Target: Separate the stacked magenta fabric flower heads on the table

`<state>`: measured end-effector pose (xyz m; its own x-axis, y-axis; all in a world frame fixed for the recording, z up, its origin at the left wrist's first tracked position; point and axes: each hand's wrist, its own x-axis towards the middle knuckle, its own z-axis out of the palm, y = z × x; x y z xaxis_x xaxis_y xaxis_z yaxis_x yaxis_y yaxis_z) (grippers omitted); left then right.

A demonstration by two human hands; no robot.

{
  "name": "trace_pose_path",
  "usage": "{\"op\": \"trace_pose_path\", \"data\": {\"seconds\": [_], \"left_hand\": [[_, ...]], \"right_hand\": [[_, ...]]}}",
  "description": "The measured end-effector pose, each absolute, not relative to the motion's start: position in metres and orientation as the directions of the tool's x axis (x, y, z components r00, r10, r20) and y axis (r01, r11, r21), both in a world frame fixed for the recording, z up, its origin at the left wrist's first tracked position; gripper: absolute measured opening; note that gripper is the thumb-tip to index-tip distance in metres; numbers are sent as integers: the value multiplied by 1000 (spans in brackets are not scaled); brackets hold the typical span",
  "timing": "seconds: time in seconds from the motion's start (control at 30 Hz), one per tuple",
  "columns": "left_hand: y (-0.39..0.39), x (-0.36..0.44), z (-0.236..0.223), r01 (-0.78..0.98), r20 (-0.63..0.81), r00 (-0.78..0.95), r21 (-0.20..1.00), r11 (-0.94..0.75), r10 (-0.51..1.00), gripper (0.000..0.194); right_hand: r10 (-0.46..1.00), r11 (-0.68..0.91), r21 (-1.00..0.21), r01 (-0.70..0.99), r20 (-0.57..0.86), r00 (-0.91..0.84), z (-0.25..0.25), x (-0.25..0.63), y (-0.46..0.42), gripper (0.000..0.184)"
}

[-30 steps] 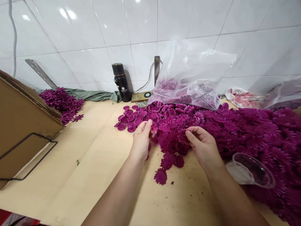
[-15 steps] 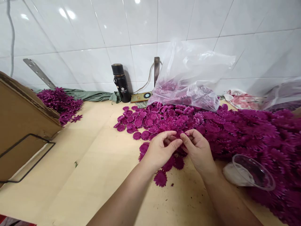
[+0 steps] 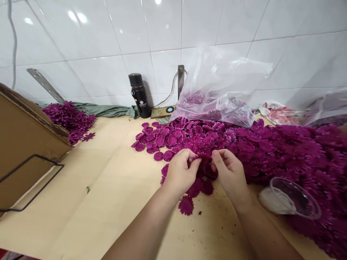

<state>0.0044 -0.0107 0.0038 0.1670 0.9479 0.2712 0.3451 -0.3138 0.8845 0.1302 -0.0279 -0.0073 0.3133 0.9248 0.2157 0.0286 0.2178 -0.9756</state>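
The far left is being taken up by a cardboard box [image 3: 32,124], beside which a bent black wire frame [image 3: 43,187] is being supported. Just behind the box, a pile of star-shaped purple pieces [image 3: 72,119] is being overhung by a perforated metal bracket [image 3: 46,85]. Along the wall, a green cloth [image 3: 108,110] is being lined up with the back edge of the pale tabletop [image 3: 94,216], and its right end is being bordered by an upright black bottle [image 3: 141,97] and a gold-coloured device [image 3: 159,112]. Nearer the middle, a purple flower piece [image 3: 204,160] is being pinched by the left hand [image 3: 181,173], its thumb and forefinger clamped on the left edge. The piece is being kept just above a broad heap of flower pieces [image 3: 271,148], below a clear plastic bag [image 3: 230,72]. At its right edge, the fingertips of the right hand [image 3: 231,177] are being held close together; whether the piece is being gripped by them cannot be told. Farther right, a clear bowl [image 3: 316,213] is being rested, tilted, against the heap.
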Motion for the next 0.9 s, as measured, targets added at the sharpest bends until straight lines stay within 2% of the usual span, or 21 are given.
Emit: {"op": "trace_pose_path", "data": {"seconds": [0.1,0.27,0.43,0.6,0.67,0.73,0.8,0.9], "left_hand": [[-13,4,3,472,362,227,771,-428,904,13],[-15,2,7,558,419,243,677,-479,875,16],[-15,2,7,615,441,263,609,-501,858,16],[-16,2,8,567,371,320,662,-490,872,15],[-17,1,9,524,326,378,697,-490,867,12],[-18,0,9,487,290,407,733,-475,866,19],[-17,0,8,459,287,376,768,-447,881,23],[-14,1,6,413,323,288,808,-421,902,8]], "right_hand": [[967,148,-988,-43,135,216,-8,132,-28,49],[992,-64,-992,-113,-75,98,-4,132,-27,53],[988,-139,-976,-169,-147,36,-2,134,-25,46],[982,-74,-954,-292,-120,145,-4,137,-23,43],[974,-38,-954,-298,-102,200,-5,138,-22,42],[967,6,-958,-287,-68,246,-5,137,-22,42],[965,41,-961,-272,-33,261,-5,136,-23,41],[969,72,-967,-244,10,245,-3,133,-25,41]]}}
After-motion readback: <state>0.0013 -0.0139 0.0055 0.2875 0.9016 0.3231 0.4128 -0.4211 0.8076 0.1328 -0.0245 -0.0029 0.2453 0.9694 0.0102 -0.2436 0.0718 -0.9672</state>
